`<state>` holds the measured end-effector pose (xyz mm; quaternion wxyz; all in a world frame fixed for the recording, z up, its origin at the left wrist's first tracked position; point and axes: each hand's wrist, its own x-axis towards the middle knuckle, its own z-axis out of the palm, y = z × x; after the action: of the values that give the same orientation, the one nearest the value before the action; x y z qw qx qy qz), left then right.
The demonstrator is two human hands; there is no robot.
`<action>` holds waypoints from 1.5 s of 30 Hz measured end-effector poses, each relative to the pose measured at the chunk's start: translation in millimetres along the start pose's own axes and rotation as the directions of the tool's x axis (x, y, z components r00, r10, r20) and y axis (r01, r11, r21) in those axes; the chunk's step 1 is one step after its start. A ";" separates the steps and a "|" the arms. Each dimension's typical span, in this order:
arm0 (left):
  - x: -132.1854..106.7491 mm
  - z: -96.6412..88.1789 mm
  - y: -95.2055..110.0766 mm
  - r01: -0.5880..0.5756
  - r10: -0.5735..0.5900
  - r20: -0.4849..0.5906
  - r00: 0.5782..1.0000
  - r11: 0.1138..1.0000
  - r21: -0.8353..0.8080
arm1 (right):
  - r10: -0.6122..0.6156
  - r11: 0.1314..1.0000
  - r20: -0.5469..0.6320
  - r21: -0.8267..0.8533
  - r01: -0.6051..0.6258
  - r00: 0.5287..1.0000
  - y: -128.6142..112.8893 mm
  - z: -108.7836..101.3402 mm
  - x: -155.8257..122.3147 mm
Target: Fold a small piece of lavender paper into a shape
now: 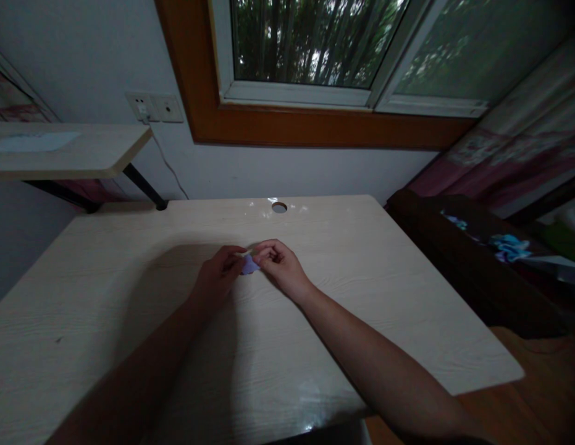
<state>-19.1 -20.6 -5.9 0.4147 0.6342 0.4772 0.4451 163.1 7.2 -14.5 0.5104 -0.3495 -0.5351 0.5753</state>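
— Pale wood-grain desk is being lit dimly below a window; shadow is being cast across its left part. Where is the work being held?

— A small purple piece is being held near the middle of the desk, on the near side of a round hole. A pale strip is being shown along its upper edge; whether it belongs to the piece cannot be told.

— How are the hands being used?

— By the left hand, the left side is being pinched between thumb and fingers. By the right hand, the right edge is being gripped at the fingertips, the other fingers being kept curled.

— Which faults are being anticipated?

— Tearing or creasing is being judged likeliest, should the two sides be pulled unevenly; the piece is being taken as thin, though its material is not being shown clearly. Slippage is also being noted: only a narrow margin is being pinched. Misalignment is being listed third, since much of the piece is being covered by fingers and the light is being kept low.
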 end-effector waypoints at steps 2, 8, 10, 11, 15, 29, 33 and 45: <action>0.0 0.1 -0.1 0.002 -0.003 -0.016 1.000 1.000 -0.008 | -0.011 1.000 -0.004 -0.008 0.011 1.000 -0.9 -0.4 0.1; 0.5 -1.1 0.8 0.008 -0.002 -0.110 0.994 0.998 0.055 | -0.012 1.000 0.045 -0.010 0.012 0.999 3.3 -0.1 0.3; 0.5 -1.5 1.6 0.008 0.001 -0.107 0.994 0.997 0.083 | -0.011 0.999 0.037 -0.030 0.012 0.999 6.1 0.0 0.5; 0.6 -1.5 1.8 0.007 0.003 -0.100 0.995 0.996 0.093 | -0.012 0.999 0.029 -0.029 0.013 0.999 7.0 -0.1 0.7; 1.7 -0.4 1.2 0.016 -0.015 -0.023 1.000 1.000 0.011 | -0.023 0.999 0.008 0.033 0.023 1.000 7.1 -2.1 2.4; 3.1 1.4 -4.3 0.114 -0.106 0.093 0.990 0.990 -0.079 | -0.033 0.999 0.022 0.002 0.033 0.999 1.1 -0.6 -0.9; 5.0 0.4 -7.1 0.120 -0.115 0.049 0.992 0.984 -0.132 | -0.003 1.000 0.017 -0.004 0.003 1.000 2.6 -0.6 0.2; 5.6 -0.6 -6.4 0.118 -0.110 0.099 0.989 0.989 -0.086 | -0.005 0.991 0.056 -0.131 0.013 0.998 0.8 -0.7 1.3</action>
<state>-20.4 -13.7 -10.9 0.4900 0.6065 0.4719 0.4117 163.3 8.8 -15.1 0.4738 -0.3638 -0.5873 0.5461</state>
